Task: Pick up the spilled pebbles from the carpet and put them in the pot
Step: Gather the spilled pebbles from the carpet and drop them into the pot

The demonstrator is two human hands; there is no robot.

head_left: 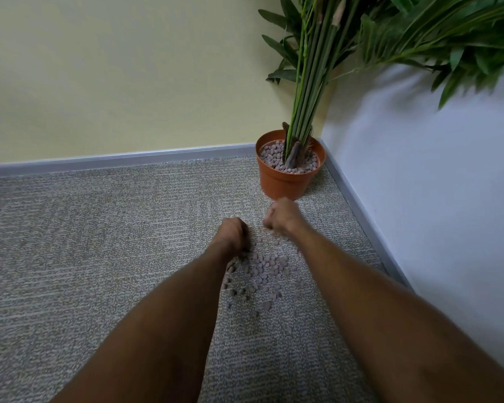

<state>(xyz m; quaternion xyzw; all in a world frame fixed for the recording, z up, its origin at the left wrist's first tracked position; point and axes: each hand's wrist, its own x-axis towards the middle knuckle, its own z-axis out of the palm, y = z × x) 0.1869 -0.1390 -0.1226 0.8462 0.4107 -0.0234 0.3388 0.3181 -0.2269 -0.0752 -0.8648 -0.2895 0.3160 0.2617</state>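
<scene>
Head view, looking down into the corner of a room. Two bare forearms are reaching forward from the bottom edge over a grey woven carpet (pixel 99 242).

The left hand (pixel 234 234) is turned knuckles up, its fingers curling down toward the carpet at the far left edge of the spill. Its fingertips are hidden, so whether it is gripping anything cannot be told.

The right hand (pixel 282 218) is a little farther forward and to the right, curled into a loose fist just in front of the pot's base. Whether it is holding pebbles cannot be told either.

The pebbles (pixel 269 266), small and pale pinkish-grey, are lying scattered on the carpet between the two forearms. They are thickest just behind the hands and thinning toward the viewer, with darker strays beside the left forearm.

The pot (pixel 285 184), orange, is standing upright in the corner, close to both walls. A pebble layer (pixel 274 158) is filling it nearly to the rim around a bundle of green stems (pixel 309 82).

A yellow wall (pixel 128 68) is running across the back and a pale wall (pixel 419 184) is closing the right side, each edged by a grey baseboard (pixel 128 157). A narrow strip of carpet is separating the right forearm from the right wall. Left of the left forearm, carpet is stretching to the frame's edge.
</scene>
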